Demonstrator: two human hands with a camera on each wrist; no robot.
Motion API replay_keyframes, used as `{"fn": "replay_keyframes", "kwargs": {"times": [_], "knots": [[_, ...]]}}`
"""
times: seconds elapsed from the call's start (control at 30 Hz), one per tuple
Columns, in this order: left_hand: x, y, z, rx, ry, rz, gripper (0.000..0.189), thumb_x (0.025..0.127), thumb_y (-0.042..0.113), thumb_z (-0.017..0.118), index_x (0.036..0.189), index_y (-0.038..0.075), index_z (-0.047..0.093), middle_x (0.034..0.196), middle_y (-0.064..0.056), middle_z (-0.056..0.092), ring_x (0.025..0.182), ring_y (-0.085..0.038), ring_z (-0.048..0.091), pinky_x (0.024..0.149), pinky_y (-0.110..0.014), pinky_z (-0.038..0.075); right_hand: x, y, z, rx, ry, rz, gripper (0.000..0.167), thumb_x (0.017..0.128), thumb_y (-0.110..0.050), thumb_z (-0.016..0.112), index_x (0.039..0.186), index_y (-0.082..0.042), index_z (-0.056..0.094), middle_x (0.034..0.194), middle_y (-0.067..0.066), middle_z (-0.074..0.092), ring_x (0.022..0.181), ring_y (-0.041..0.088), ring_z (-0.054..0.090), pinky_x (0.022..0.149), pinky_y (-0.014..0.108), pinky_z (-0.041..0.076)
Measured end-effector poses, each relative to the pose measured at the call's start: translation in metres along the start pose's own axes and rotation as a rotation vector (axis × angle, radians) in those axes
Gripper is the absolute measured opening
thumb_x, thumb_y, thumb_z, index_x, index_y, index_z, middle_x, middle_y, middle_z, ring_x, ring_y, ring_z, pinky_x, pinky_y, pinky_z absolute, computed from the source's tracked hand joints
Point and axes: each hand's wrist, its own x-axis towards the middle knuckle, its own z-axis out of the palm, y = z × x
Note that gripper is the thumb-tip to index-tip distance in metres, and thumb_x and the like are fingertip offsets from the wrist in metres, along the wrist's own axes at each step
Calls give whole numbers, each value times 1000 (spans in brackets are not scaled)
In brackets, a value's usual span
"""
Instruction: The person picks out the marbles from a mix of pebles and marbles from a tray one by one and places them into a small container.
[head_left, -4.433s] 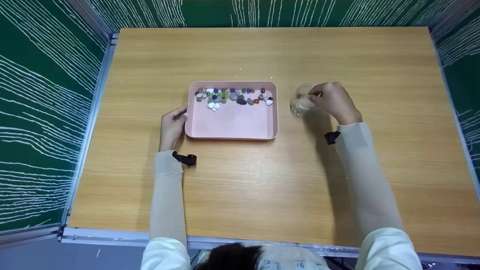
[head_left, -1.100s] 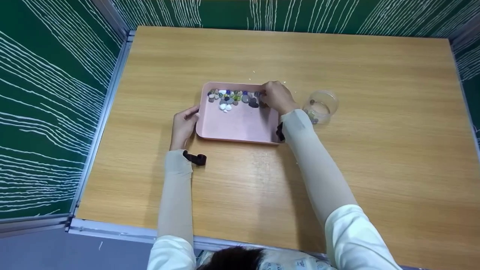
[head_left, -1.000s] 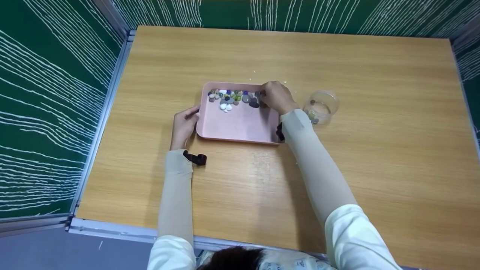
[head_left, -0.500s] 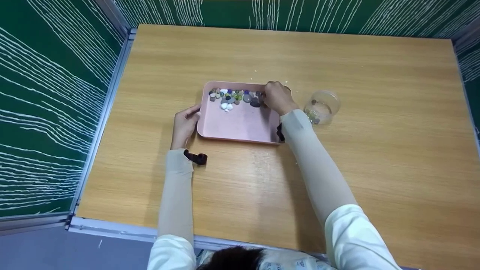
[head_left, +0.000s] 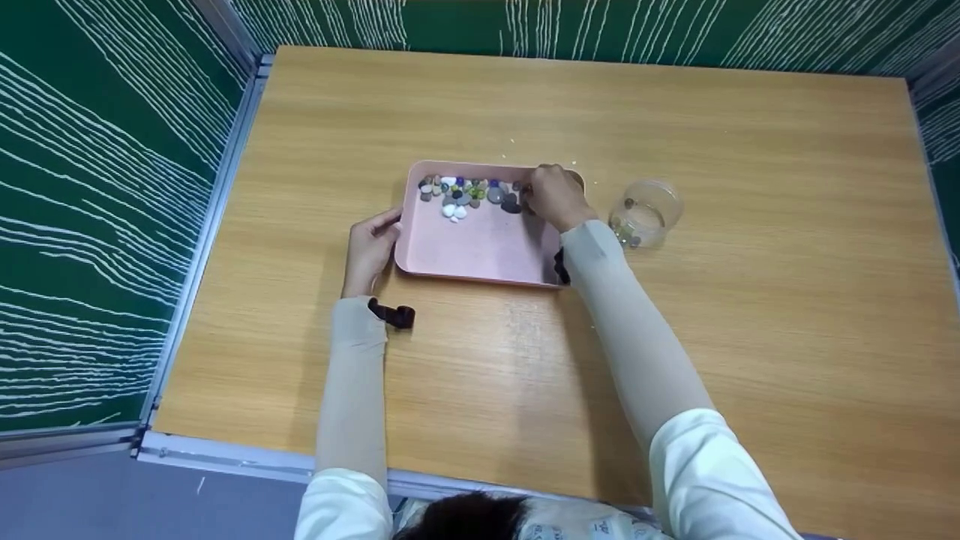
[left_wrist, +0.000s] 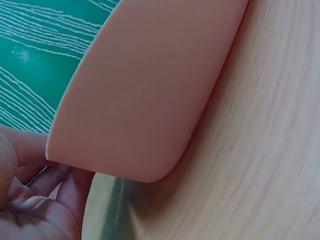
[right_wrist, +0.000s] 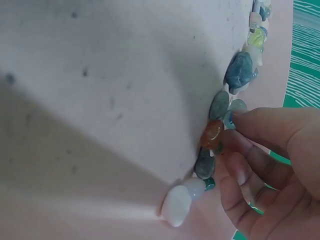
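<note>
A pink rectangular tray (head_left: 480,251) lies on the table with a band of small coloured stones along its far side. White pebbles (head_left: 454,212) sit just below that band. My left hand (head_left: 367,251) holds the tray's left side, its fingers by the corner of the wall in the left wrist view. My right hand (head_left: 556,196) reaches into the tray's far right part. In the right wrist view its thumb and fingertips pinch a small bluish glass bead (right_wrist: 229,119), right beside an orange stone (right_wrist: 212,133), a grey stone (right_wrist: 219,104) and a white pebble (right_wrist: 177,205).
A clear round container (head_left: 664,199) with a few stones in it stands right of the tray. Tiny white bits lie on the wooden table (head_left: 787,300) beyond the tray. Green walls with white lines border the table.
Several seconds ago my right hand was at the clear container; it has since moved left into the tray's far right part. Over the last second both hands have stayed almost still.
</note>
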Motion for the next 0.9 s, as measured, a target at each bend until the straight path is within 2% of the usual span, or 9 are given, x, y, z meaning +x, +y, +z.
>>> {"fn": "replay_keyframes", "kwargs": {"times": [0.17, 0.37, 0.63, 0.9], "knots": [[0, 0, 0, 10, -1, -7, 35, 90, -6, 55, 125, -4, 59, 133, -18, 58, 128, -24, 52, 105, -26, 46, -1, 1, 1, 32, -2, 0, 14, 85, 0, 55, 80, 1, 68, 85, 17, 68, 74, 26, 55, 67, 41, 51], [0, 0, -1, 7, -6, -14, 35, 91, -6, 54, 125, -4, 59, 133, -18, 57, 128, -24, 52, 105, -26, 45, -1, 2, 2, 62, -3, -5, 14, 85, 0, 54, 82, 5, 67, 87, 20, 67, 74, 27, 55, 67, 41, 51], [0, 1, 0, 21, 0, -5, 34, 91, -6, 53, 124, -6, 60, 132, -20, 59, 125, -25, 54, 104, -29, 46, 1, 2, 2, 10, -23, 19, 14, 86, -2, 54, 75, 0, 61, 80, 15, 63, 70, 25, 51, 61, 39, 47], [0, 2, 0, 23, 4, -11, 34, 91, -5, 53, 125, -6, 59, 133, -20, 57, 127, -25, 52, 106, -29, 44, 1, 1, 0, 31, -49, 35, 14, 86, -1, 54, 78, 2, 64, 76, 12, 60, 67, 23, 51, 55, 30, 39]]}}
